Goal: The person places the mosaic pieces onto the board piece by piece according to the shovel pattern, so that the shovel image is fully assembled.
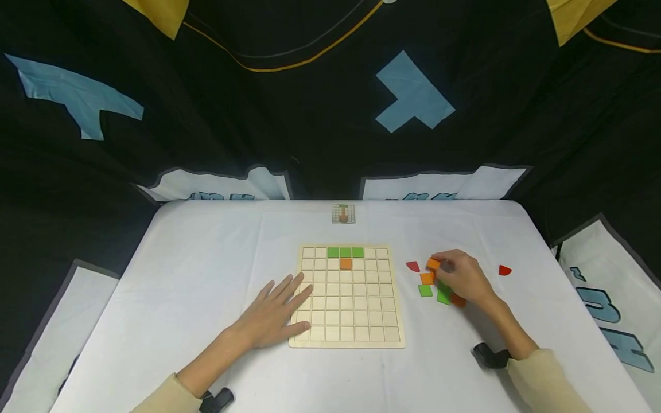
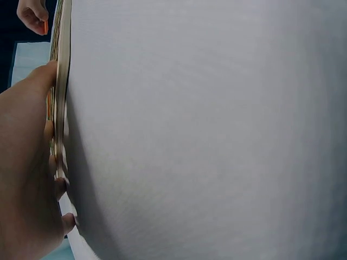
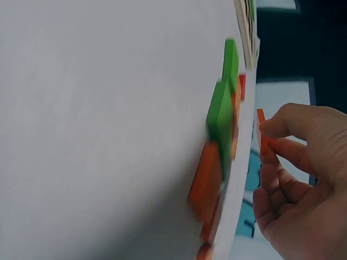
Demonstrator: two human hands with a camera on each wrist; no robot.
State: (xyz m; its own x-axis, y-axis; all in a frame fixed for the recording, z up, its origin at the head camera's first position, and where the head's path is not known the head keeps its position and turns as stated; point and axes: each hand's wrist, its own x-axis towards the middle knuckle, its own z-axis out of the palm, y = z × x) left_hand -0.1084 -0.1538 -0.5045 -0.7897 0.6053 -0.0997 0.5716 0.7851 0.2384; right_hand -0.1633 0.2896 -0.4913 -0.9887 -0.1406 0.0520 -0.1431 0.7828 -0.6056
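Note:
In the head view a wooden grid board lies mid-table, with three green square tiles in its top row and one orange tile below the middle one. My left hand rests on the board's left edge, fingers spread. To the right of the board, my right hand pinches an orange square tile between thumb and fingers, lifted off the table in the right wrist view. Under and beside that hand lies a loose group of green tiles and orange tiles, partly hidden by it.
A small printed pattern card lies beyond the board. One red quarter-round piece is left of the right hand, another red piece to its right. White cloth covers the table; dark curtains hang behind.

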